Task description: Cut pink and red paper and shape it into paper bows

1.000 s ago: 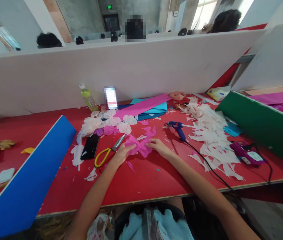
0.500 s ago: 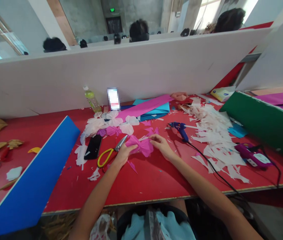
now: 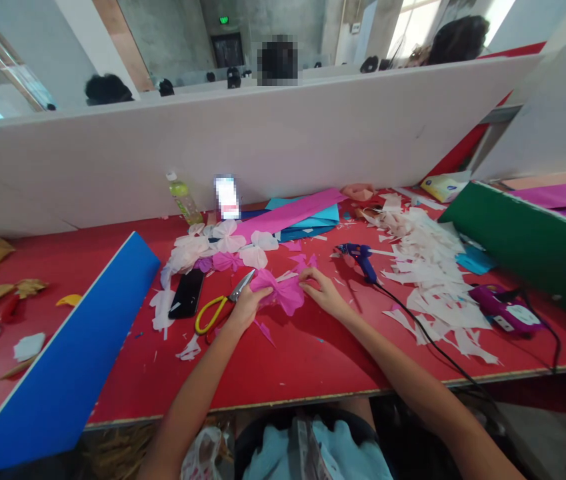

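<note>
Flower (image 3: 289,297) held mid-frame

Left hand (image 3: 247,308) pinches its left side, likely steadying it while leaving most uncovered; right hand (image 3: 325,293) bends its fingers at the opposite edge, gripping or merely touching, I cannot tell. Scissors (image 3: 211,315), left of centre, and glue gun (image 3: 363,262), right of centre, flank the hands, probably for easy reach.

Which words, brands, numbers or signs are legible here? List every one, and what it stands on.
None can be read with certainty.
Green lit sign above the dark doorway: too small.
Drink bottle: label too blurred.
Tissue pack: logo too blurred.
Purple electrical device: white labels too small.
Bright upright screen: pixelated.
</note>
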`<state>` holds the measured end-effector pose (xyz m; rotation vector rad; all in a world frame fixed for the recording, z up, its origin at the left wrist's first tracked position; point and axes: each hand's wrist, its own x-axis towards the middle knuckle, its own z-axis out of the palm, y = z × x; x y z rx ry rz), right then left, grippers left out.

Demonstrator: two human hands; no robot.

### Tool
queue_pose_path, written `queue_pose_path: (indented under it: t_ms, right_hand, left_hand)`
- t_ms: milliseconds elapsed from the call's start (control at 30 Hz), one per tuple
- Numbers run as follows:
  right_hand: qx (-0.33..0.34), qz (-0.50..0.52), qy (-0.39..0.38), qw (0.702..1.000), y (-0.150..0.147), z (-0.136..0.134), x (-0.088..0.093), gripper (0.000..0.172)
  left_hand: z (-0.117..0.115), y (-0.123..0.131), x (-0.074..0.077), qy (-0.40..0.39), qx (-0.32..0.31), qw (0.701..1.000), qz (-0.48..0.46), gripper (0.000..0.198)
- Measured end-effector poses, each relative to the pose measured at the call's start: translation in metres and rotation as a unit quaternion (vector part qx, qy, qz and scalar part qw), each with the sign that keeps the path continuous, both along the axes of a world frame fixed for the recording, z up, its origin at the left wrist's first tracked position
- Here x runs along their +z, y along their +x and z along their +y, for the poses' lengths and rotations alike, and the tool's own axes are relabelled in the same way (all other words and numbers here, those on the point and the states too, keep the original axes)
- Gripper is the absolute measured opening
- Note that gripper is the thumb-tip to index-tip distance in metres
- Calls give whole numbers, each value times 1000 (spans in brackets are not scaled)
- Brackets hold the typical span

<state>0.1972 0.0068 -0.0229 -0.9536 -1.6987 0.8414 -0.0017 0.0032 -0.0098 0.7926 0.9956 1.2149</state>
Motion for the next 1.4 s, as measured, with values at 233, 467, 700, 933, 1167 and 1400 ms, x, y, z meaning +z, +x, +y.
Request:
queue_pose_path:
  t_ms: [233, 467, 700, 933, 1167, 1400]
  right_hand:
    - [27, -23, -1, 999, 4, 3, -3, 8]
    - [39, -7, -10, 999, 4, 6, -7, 8]
    - [42, 0, -24, 999, 4, 4, -4, 8]
    - [31, 16, -51, 998, 3, 3, -2, 10]
    - [46, 50, -74, 995, 3, 4, -2, 12]
    - [59, 10, -39, 997, 1, 2, -1, 11]
  left_hand:
    - [7, -6, -13, 9, 6, 1000, 24, 40]
    - [8, -6, -17, 21, -13, 999, 23, 35]
    - [7, -7, -17, 10, -6, 1000, 18, 35]
    - [5, -6, -12, 23, 11, 999, 26, 40]
    - [8, -7, -16, 31, 12, 999, 43, 38]
    - [8, -7, -19, 30, 14, 999, 40, 45]
